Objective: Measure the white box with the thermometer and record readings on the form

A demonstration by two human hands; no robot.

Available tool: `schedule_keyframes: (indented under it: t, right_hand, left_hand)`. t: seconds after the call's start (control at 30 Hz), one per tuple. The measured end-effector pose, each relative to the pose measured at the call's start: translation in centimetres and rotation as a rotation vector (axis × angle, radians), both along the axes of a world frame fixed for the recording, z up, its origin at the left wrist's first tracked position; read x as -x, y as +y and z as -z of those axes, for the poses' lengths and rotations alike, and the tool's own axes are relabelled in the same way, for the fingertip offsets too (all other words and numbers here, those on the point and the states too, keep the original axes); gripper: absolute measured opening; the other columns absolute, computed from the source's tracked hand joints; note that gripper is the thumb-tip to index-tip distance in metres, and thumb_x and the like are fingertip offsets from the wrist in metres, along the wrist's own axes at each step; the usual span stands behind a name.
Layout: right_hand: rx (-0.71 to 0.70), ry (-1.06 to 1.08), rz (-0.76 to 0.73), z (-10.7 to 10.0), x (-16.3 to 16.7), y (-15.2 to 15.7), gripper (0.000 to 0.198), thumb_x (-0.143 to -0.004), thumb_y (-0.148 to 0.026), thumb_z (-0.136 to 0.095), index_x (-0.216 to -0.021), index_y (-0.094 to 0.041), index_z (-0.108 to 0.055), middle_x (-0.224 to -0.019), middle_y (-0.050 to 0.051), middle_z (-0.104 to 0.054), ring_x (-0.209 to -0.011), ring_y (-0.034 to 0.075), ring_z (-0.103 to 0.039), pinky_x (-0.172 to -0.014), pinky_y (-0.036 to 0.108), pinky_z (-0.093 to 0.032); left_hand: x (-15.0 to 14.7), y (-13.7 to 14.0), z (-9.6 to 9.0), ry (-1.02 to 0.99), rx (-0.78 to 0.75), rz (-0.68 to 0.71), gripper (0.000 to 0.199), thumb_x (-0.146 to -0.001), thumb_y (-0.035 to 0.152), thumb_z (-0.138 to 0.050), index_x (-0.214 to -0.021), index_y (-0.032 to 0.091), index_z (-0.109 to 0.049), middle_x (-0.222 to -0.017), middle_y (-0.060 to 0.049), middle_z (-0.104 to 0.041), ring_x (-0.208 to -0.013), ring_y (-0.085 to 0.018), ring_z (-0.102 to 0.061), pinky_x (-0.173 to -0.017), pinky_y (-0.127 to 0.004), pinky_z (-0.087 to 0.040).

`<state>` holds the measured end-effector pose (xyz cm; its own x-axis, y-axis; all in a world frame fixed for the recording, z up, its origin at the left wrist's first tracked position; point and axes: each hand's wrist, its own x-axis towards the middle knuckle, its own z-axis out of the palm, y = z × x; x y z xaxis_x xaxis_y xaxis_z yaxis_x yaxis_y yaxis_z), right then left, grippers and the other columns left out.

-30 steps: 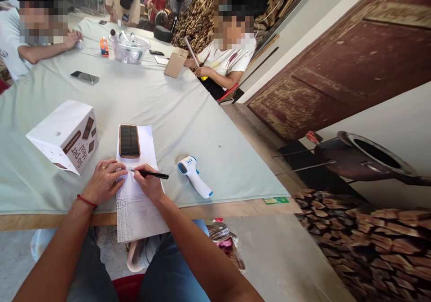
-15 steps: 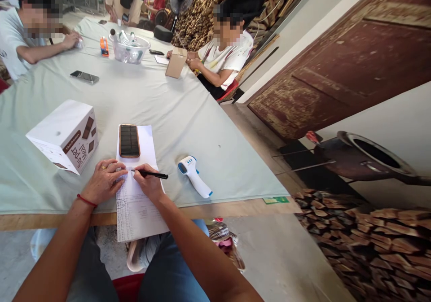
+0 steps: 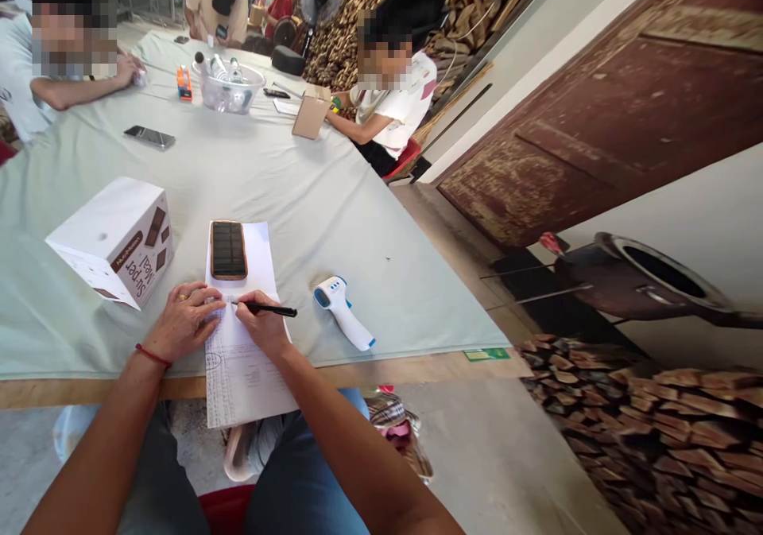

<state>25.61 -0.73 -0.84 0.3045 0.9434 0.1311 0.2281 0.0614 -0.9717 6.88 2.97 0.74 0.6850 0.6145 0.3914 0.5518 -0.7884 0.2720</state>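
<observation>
My right hand (image 3: 262, 324) grips a black pen (image 3: 271, 309), its tip at the sheet of paper (image 3: 253, 388). Handwriting runs down the paper's left side, and the sheet's near end hangs past the table edge. Spread flat, my left hand (image 3: 184, 320) rests on the table with its fingertips on the paper's left edge. Above both hands a smartphone (image 3: 228, 250) in an orange-rimmed case lies on the far part of the sheet. To the right lies a white and blue infrared thermometer (image 3: 344, 312). A white printed box (image 3: 119, 241) stands to the left.
Farther along the cloth-covered table (image 3: 334, 209) are another phone (image 3: 149, 137), a plastic basket with bottles (image 3: 230, 90), an orange tape dispenser (image 3: 184, 83) and a cardboard box (image 3: 311, 112). Several people sit around it. Split firewood (image 3: 673, 432) is stacked at the lower right.
My hands, the pen and the paper stay nearly still. The person at the right of the table has leaned left, toward the cardboard box.
</observation>
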Motion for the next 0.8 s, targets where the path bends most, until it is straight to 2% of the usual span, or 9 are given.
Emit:
schedule_keyframes:
  t: [0.17,0.57,0.7,0.8]
  right_hand:
    - [-0.008,-0.007,0.053,-0.14,-0.08,-0.03,0.022,-0.065,-0.040,-0.052,-0.069,-0.020,-0.060,-0.065,0.001,-0.063,-0.062,0.016,-0.056,-0.064,0.030,-0.049]
    - [0.010,-0.021,0.016,0.15,-0.16,0.06,0.019,-0.065,-0.038,-0.053,-0.070,-0.021,-0.059,-0.065,0.000,-0.063,-0.061,0.016,-0.056,-0.064,0.029,-0.049]
    - [-0.056,-0.047,0.035,0.27,-0.01,0.06,0.018,-0.067,-0.038,-0.052,-0.069,-0.021,-0.059,-0.063,0.000,-0.062,-0.060,0.016,-0.056,-0.062,0.029,-0.049]
    - [-0.144,-0.108,0.070,-0.10,-0.46,-0.08,0.018,-0.074,-0.036,-0.050,-0.073,-0.020,-0.060,-0.065,0.000,-0.061,-0.060,0.015,-0.055,-0.061,0.028,-0.049]
  left_hand:
    - [0.02,0.01,0.07,-0.004,0.005,-0.002,0.028,-0.093,0.030,-0.051,-0.113,0.026,-0.070,-0.125,-0.004,-0.067,-0.126,-0.026,-0.050,-0.107,-0.049,-0.033]
    - [0.00,0.00,0.04,-0.014,-0.013,0.002,0.028,-0.094,0.032,-0.049,-0.112,0.026,-0.069,-0.124,-0.003,-0.067,-0.124,-0.026,-0.051,-0.106,-0.049,-0.034]
    - [0.12,0.10,0.18,-0.009,-0.007,0.005,0.027,-0.093,0.031,-0.051,-0.112,0.026,-0.069,-0.124,-0.003,-0.067,-0.124,-0.027,-0.051,-0.106,-0.050,-0.035]
    - [0.24,0.22,0.33,0.001,-0.015,0.005,0.026,-0.091,0.030,-0.053,-0.111,0.025,-0.069,-0.124,-0.004,-0.067,-0.124,-0.027,-0.051,-0.106,-0.050,-0.036]
